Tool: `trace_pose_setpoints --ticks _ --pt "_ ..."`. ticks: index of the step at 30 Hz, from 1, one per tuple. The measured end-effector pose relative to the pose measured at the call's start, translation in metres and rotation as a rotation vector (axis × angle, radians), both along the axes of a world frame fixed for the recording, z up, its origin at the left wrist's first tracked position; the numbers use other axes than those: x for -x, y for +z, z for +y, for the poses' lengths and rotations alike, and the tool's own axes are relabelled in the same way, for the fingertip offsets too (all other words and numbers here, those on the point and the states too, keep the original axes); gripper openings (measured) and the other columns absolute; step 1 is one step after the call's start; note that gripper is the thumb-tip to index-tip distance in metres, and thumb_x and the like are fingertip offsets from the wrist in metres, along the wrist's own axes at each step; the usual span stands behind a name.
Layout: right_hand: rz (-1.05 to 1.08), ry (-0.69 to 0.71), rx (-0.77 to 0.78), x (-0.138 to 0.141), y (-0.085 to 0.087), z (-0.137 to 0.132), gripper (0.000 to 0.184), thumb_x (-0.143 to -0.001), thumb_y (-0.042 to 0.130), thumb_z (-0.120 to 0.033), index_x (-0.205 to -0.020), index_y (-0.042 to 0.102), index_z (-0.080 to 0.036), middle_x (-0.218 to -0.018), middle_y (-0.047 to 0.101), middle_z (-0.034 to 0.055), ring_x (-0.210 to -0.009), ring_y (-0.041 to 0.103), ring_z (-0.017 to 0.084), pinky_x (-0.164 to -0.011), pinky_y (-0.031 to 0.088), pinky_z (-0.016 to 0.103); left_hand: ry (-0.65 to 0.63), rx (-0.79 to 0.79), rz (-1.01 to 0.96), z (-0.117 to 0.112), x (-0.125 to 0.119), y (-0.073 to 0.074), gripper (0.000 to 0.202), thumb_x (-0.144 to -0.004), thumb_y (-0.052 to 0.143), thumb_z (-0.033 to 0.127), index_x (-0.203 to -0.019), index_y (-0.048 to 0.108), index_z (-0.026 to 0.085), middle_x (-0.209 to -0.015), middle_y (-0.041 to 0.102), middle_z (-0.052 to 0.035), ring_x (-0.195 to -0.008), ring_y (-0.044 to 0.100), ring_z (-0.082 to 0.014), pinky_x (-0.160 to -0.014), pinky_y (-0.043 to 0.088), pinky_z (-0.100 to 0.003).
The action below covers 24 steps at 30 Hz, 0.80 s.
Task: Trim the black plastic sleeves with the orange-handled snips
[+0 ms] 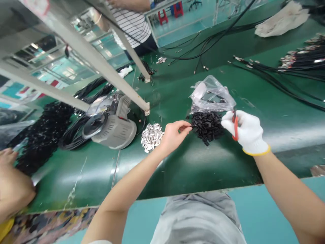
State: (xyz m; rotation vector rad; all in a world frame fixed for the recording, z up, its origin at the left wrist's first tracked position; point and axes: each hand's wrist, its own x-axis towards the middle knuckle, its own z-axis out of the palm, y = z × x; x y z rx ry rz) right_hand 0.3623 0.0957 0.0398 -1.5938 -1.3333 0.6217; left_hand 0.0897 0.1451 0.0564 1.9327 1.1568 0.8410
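Observation:
My bare left hand (175,134) is closed in a pinch at the left edge of a pile of small black pieces (207,126), with what looks like one black piece at its fingertips. On the pile's other side, my right hand (245,130) wears a white glove with a yellow cuff. It is closed around a red-handled tool (235,128), perhaps small pliers or cutters; the fingers hide much of it. Just behind the pile lies a clear plastic bag (212,96) with dark pieces inside. A heap of small silvery metal pieces (152,136) sits left of my left hand.
A grey machine (115,130) stands on the green table (162,179) to the left, near white metal posts (119,81). Black cables (274,79) lie at right. A black heap (48,127) and another person's arm (14,186) are far left. Someone in stripes (132,23) stands opposite.

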Motion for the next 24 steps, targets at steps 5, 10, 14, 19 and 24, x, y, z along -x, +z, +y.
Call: trace_pose_setpoints --ticks 5,10,14,19,24 --pt "-0.864 0.397 0.060 0.076 0.019 -0.022 0.047 -0.093 0.056 -0.064 -0.086 0.069 -0.019 -0.076 0.068 0.0086 -0.076 0.062 0.021 -0.071 0.030 0.032 0.020 -0.002 0.079 -0.041 0.048 -0.001 0.006 -0.090 0.071 0.023 -0.092 0.076 0.022 -0.085 0.080 -0.0018 -0.076 0.074 -0.0171 -0.075 0.060 -0.031" --pt "-1.039 0.474 0.088 0.121 0.015 -0.017 0.056 -0.096 0.047 -0.068 -0.096 0.073 -0.018 -0.080 0.070 0.0124 -0.077 0.064 0.024 -0.068 0.019 0.034 0.125 0.135 -0.148 -0.049 0.072 -0.014 0.007 -0.088 0.072 0.023 -0.093 0.074 0.019 -0.087 0.078 -0.0024 -0.076 0.075 -0.0157 -0.078 0.060 -0.031" --pt "-1.064 0.462 0.059 0.135 0.016 -0.010 0.052 -0.099 0.044 -0.064 -0.095 0.072 -0.020 -0.083 0.071 0.0107 -0.079 0.064 0.025 -0.070 0.020 0.033 0.172 0.363 -0.446 -0.045 0.083 -0.024 0.019 -0.085 0.079 0.031 -0.092 0.072 0.016 -0.083 0.077 -0.0038 -0.072 0.076 -0.0153 -0.072 0.061 -0.028" --pt "-1.059 0.498 0.048 0.151 0.017 -0.005 0.050 -0.100 0.044 -0.062 -0.099 0.071 -0.019 -0.082 0.068 0.0102 -0.080 0.062 0.025 -0.074 0.024 0.034 0.185 0.420 -0.603 -0.041 0.091 -0.029 0.024 -0.086 0.083 0.035 -0.092 0.072 0.015 -0.081 0.079 -0.0054 -0.071 0.077 -0.0148 -0.068 0.058 -0.024" --pt "-1.046 0.499 0.070 0.157 0.010 -0.003 0.055 -0.097 0.046 -0.070 -0.097 0.068 -0.020 -0.081 0.064 0.0089 -0.078 0.058 0.024 -0.073 0.025 0.033 0.182 0.399 -0.672 -0.042 0.093 -0.037 0.024 -0.089 0.081 0.036 -0.094 0.070 0.015 -0.081 0.078 -0.0046 -0.074 0.077 -0.0143 -0.071 0.058 -0.024"
